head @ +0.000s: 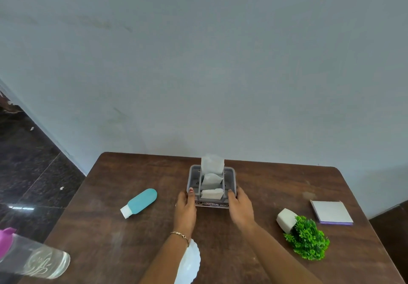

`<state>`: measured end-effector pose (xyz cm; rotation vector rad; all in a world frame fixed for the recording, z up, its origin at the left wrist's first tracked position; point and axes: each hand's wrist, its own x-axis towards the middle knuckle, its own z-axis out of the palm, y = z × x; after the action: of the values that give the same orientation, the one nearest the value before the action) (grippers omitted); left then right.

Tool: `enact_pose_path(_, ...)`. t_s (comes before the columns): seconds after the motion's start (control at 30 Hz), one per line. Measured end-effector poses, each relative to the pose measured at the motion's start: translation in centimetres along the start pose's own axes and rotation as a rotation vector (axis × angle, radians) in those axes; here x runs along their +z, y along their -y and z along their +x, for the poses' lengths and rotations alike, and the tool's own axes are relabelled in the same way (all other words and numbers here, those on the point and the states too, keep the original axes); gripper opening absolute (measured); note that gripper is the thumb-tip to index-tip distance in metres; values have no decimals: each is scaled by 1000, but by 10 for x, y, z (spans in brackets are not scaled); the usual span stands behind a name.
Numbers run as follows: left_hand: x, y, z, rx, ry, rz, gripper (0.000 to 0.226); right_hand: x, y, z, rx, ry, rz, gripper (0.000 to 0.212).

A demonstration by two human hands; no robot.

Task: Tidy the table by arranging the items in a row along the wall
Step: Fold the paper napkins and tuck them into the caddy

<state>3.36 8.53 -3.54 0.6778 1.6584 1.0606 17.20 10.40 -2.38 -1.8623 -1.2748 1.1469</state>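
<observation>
I watched both hands clasp the gray tissue box (212,182) mid-desk | left hand (185,208) and right hand (239,207) gripped its near corners; long axis pointed at the wall (198,63); wall just beyond, I judged.

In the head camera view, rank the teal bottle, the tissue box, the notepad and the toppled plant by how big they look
1. Tissue box and toppled plant: alike, not ranked.
2. Notepad and teal bottle: alike too.
The plant lies nearer the camera, which may inflate it.
</observation>
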Motion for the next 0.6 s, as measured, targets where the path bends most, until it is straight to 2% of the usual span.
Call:
enact_pose_path(0.23,14,-26,42,48,87,-4,45,-4,24,45,8,-66,8,39)
enact_pose_path(0.6,23,-30,72,79,99,40,44,-8,28,68,-14,-57,67,37)
